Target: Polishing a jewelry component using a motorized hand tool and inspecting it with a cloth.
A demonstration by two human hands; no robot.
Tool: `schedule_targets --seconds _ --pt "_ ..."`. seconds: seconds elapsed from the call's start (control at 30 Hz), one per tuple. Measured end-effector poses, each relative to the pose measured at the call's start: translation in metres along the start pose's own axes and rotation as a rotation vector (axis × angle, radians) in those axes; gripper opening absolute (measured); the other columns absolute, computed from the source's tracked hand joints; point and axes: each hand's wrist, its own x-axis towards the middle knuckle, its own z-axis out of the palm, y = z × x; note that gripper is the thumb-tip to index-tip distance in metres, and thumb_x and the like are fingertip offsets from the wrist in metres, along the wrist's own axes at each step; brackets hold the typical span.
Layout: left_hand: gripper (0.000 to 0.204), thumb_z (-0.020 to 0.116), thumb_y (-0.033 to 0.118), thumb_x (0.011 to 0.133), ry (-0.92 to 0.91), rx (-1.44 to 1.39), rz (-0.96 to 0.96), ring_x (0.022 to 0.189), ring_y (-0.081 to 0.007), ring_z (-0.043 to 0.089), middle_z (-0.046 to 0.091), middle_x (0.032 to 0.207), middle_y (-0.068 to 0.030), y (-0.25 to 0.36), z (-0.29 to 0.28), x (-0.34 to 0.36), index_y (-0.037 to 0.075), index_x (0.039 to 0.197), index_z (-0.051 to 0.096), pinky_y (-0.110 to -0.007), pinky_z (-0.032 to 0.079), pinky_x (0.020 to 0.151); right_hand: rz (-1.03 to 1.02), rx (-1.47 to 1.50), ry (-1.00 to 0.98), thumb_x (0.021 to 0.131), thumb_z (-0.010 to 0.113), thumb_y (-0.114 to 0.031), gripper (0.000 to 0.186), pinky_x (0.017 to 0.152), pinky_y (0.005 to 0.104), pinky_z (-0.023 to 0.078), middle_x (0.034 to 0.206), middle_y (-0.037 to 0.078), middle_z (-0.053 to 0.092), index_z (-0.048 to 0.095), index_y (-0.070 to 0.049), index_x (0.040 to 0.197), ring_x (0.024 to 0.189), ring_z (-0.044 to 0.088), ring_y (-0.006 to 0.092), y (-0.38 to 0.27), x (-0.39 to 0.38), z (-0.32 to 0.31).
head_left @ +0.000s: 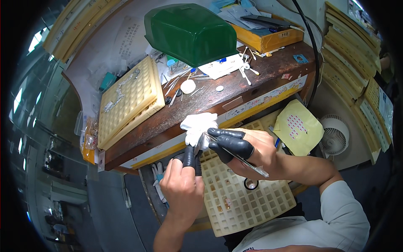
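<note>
My left hand (182, 189), with black finger cots, is closed on a bunched white cloth (198, 124) at the bench's front edge. My right hand (252, 153), also in black finger cots, grips slim metal tools (256, 167), apparently tweezers, their tips at the cloth between both hands; whether a small piece sits there is hidden. Below lies a cream grid tray (247, 206) with small gold-coloured pieces in some cells and a black-rimmed round item (251, 183).
The wooden bench (142, 130) carries stacked grid trays (126, 105) with a silver chain, a green housing (189, 31), swabs, small tools and an orange box (268, 38). A yellow sheet (296, 126), white fan (333, 134) and more stacked trays (348, 63) stand right.
</note>
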Motion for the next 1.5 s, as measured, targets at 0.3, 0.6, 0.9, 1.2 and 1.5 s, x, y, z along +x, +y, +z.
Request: schedule_targets --seconds 0.3,0.6,0.9,1.2,1.5 --pt "0.020 0.065 -0.002 0.054 0.001 0.006 0.004 0.065 -0.0321 0.051 0.041 0.070 -0.0134 0.000 0.000 0.000 0.001 0.063 0.047 -0.044 0.039 0.051 0.000 -0.040 -0.068 0.070 0.073 0.002 0.047 0.076 0.0396 0.060 0.108 0.024 0.069 0.061 0.005 0.116 0.091 0.072 0.0363 -0.004 0.005 -0.006" --pt "0.020 0.066 -0.002 0.054 -0.010 0.002 -0.009 0.066 -0.0323 0.051 0.042 0.071 -0.0137 -0.001 0.000 -0.001 0.000 0.064 0.048 -0.044 0.040 0.051 -0.011 -0.027 -0.026 0.069 0.075 0.000 0.053 0.066 0.0381 0.058 0.107 0.019 0.067 0.061 -0.001 0.120 0.084 0.070 0.0345 -0.003 0.005 -0.002" --pt "0.020 0.066 -0.002 0.054 -0.008 -0.005 -0.006 0.066 -0.0324 0.051 0.042 0.071 -0.0136 -0.002 -0.001 0.000 0.000 0.064 0.049 -0.045 0.039 0.051 -0.037 -0.007 -0.034 0.069 0.074 0.002 0.054 0.067 0.0389 0.059 0.106 0.020 0.068 0.060 0.000 0.121 0.084 0.070 0.0345 0.000 0.005 -0.003" --pt "0.015 0.060 -0.006 0.060 0.018 -0.012 0.001 0.062 -0.0333 0.050 0.043 0.070 -0.0146 0.001 -0.002 0.002 -0.002 0.065 0.047 -0.045 0.038 0.052 -0.027 -0.026 -0.041 0.068 0.074 0.004 0.057 0.069 0.0387 0.059 0.106 0.020 0.068 0.059 0.001 0.122 0.086 0.071 0.0341 0.000 0.005 -0.005" --pt "0.020 0.061 -0.007 0.057 0.031 -0.057 -0.024 0.064 -0.0342 0.048 0.042 0.070 -0.0151 -0.001 0.001 0.001 0.000 0.063 0.043 -0.046 0.038 0.053 0.609 0.435 0.121 0.083 0.060 0.008 0.024 0.079 0.0317 0.059 0.095 0.017 0.071 0.065 0.008 0.106 0.089 0.072 0.0220 -0.006 0.015 -0.005"
